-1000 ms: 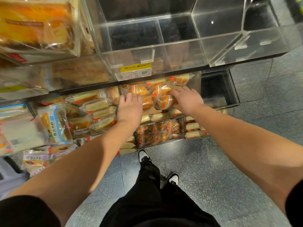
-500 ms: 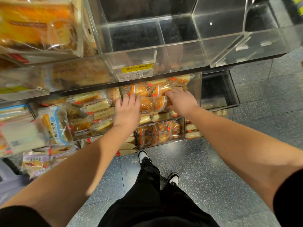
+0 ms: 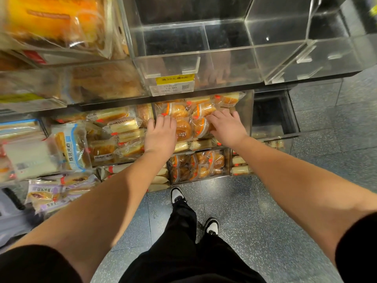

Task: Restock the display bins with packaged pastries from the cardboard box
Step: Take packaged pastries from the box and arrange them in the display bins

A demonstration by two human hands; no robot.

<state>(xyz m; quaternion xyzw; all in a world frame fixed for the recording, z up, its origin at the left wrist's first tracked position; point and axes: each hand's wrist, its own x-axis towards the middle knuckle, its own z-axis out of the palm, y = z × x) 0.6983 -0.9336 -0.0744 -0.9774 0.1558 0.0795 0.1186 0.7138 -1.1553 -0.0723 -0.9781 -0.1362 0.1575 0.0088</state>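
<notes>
Both hands, left (image 3: 161,132) and right (image 3: 227,127), apparently flat, press bin's pastries (image 3: 183,119).

A tiered display shelf of clear acrylic bins (image 3: 251,66) stood on a grey speckled tile floor (image 3: 255,225). The upper bin (image 3: 195,37) carried a yellow and white price label (image 3: 173,84) on its front wall. The middle bin (image 3: 247,111) beneath it was packed with round wrapped pastries (image 3: 179,117), and the bin to its left held rectangular cake slices (image 3: 124,127). A lower bin (image 3: 199,165) held more round pastries. Purple packets (image 3: 47,193) lay at the lower left.
</notes>
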